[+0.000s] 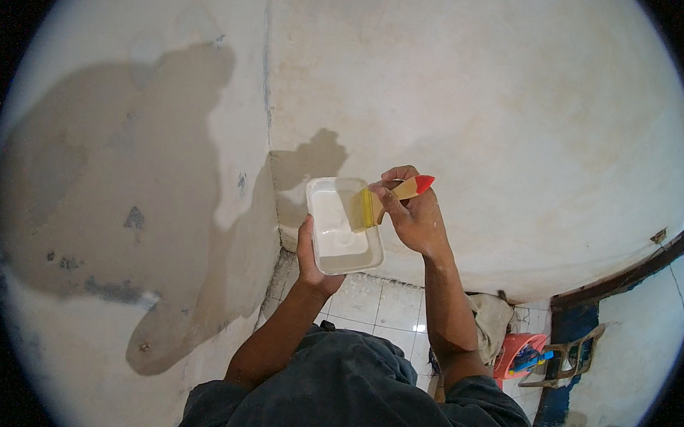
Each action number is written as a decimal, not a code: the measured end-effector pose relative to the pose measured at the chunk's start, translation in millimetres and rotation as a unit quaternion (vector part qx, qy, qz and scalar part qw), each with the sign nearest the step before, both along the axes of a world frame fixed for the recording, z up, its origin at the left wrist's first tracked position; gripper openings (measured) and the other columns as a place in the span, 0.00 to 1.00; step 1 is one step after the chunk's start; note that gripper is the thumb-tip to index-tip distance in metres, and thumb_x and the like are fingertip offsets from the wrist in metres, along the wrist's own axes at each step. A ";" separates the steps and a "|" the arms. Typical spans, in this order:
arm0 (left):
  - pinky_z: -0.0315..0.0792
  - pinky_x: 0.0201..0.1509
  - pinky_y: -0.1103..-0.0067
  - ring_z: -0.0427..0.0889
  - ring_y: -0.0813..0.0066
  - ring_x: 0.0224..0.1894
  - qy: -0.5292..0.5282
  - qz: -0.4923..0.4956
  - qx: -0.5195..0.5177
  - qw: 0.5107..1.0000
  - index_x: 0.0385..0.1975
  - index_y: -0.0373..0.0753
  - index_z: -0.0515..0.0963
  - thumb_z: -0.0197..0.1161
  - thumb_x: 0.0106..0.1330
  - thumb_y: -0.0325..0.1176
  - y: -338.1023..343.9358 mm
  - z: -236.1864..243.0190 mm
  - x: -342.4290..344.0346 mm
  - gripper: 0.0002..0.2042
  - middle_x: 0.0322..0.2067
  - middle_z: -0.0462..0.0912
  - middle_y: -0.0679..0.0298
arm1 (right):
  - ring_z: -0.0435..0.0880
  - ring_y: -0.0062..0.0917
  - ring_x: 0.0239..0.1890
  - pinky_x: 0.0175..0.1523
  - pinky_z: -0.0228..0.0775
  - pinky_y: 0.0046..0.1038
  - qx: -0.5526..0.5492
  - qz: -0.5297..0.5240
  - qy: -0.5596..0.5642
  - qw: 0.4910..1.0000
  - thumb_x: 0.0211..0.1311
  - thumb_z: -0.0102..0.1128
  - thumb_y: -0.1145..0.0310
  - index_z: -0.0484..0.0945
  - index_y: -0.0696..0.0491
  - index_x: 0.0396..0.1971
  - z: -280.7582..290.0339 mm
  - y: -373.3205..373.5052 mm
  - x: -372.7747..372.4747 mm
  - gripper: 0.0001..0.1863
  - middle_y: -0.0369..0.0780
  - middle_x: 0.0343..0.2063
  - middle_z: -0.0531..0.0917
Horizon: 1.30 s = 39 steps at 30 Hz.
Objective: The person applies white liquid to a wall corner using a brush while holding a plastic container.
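My left hand (pixel 315 262) is closed round the near left side of a white rectangular tub (pixel 370 259), its thumb along the outer wall. White paint (pixel 330 213) lies in the tub, which is tipped so that its inside shows. My right hand (pixel 410 216) grips a paintbrush (pixel 409 189) with a pale wooden handle, a red tip and a yellow band. The brush's bristle end is over the right part of the tub; I cannot tell whether the bristles touch the paint. Some of my right fingers are hidden behind the handle.
Two stained off-white walls (pixel 499 106) meet in a corner just beyond the tub. White floor tiles (pixel 380 305) lie below. To the right are a beige cloth or sack (pixel 490 327), a red-pink container (pixel 510 350) with blue things in it, and a wooden chair-like frame (pixel 580 354).
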<state>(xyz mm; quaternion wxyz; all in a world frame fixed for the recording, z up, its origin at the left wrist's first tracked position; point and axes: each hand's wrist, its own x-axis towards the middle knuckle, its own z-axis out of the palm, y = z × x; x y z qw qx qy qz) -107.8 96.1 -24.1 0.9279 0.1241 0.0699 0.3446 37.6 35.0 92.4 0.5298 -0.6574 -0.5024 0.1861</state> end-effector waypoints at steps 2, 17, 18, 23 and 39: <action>0.68 0.63 0.65 0.74 0.62 0.58 -0.001 0.000 -0.001 1.000 0.63 0.43 0.66 0.44 0.70 0.57 -0.3 1.4 -0.3 0.29 0.58 0.74 0.61 | 0.84 0.25 0.35 0.41 0.75 0.27 -0.020 -0.005 -0.020 1.000 0.67 0.56 0.69 0.71 0.61 0.44 2.3 0.7 0.4 0.13 0.44 0.33 0.85; 0.71 0.61 0.64 0.76 0.61 0.56 0.014 0.026 0.005 1.000 0.62 0.42 0.66 0.42 0.72 0.55 -11.0 18.7 4.9 0.27 0.55 0.75 0.59 | 0.83 0.23 0.24 0.35 0.75 0.26 -0.073 0.020 -0.025 0.997 0.66 0.51 0.75 0.72 0.64 0.43 20.3 -8.2 -9.9 0.09 0.43 0.32 0.84; 0.68 0.63 0.64 0.74 0.62 0.58 0.001 0.017 0.012 1.000 0.63 0.42 0.65 0.42 0.72 0.55 -10.3 17.8 4.8 0.28 0.56 0.74 0.59 | 0.83 0.23 0.24 0.35 0.75 0.25 -0.076 0.025 -0.021 0.997 0.66 0.50 0.75 0.72 0.64 0.43 20.2 -9.1 -11.2 0.09 0.43 0.31 0.84; 0.65 0.65 0.66 0.72 0.62 0.60 -0.015 0.005 0.015 1.000 0.64 0.42 0.64 0.42 0.72 0.55 -9.9 16.0 4.6 0.28 0.58 0.73 0.59 | 0.83 0.22 0.27 0.35 0.75 0.24 -0.046 0.050 -0.025 0.997 0.66 0.51 0.75 0.71 0.64 0.44 9.7 -9.1 -13.5 0.10 0.42 0.31 0.84; 0.68 0.61 0.66 0.75 0.64 0.56 0.002 0.035 0.045 0.998 0.59 0.42 0.69 0.41 0.72 0.56 -3.0 17.9 5.7 0.27 0.53 0.76 0.61 | 0.79 0.17 0.21 0.27 0.72 0.21 -0.014 -0.031 0.071 0.997 0.59 0.71 0.62 0.78 0.61 0.26 23.4 -36.4 -28.6 0.16 0.37 0.18 0.81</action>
